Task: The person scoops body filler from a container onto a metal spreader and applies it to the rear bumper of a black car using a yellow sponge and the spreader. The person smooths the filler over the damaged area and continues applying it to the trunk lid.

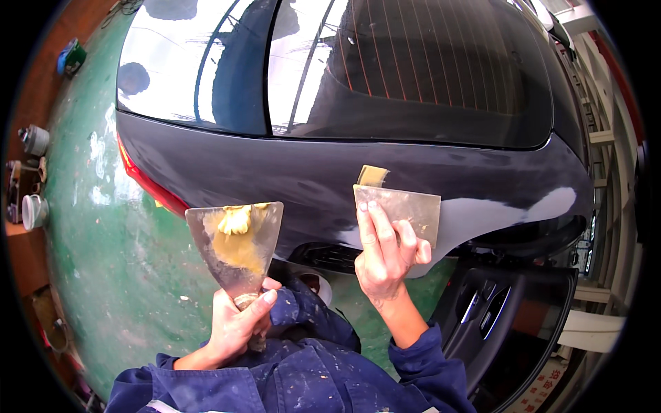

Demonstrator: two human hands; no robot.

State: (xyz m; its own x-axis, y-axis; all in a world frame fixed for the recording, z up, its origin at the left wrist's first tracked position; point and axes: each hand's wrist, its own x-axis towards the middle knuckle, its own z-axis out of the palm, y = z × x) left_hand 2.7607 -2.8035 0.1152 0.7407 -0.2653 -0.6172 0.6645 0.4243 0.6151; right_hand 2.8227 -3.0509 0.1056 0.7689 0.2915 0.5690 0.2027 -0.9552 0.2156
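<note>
A putty knife with a wide, flat blade is gripped by its handle in my left hand. Yellow putty sits in a lump near the blade's far edge, with a smear of it below. My right hand is closed on a flat, greyish rectangular spreader, its fingers laid across the face. That spreader lies against the dark grey car body panel. Just beyond its upper left corner, a strip of yellow putty is on the panel.
The car's rear window lies beyond the panel, and a red tail light is at its left. A detached door panel stands at lower right. Buckets and tins line the left edge of the green floor.
</note>
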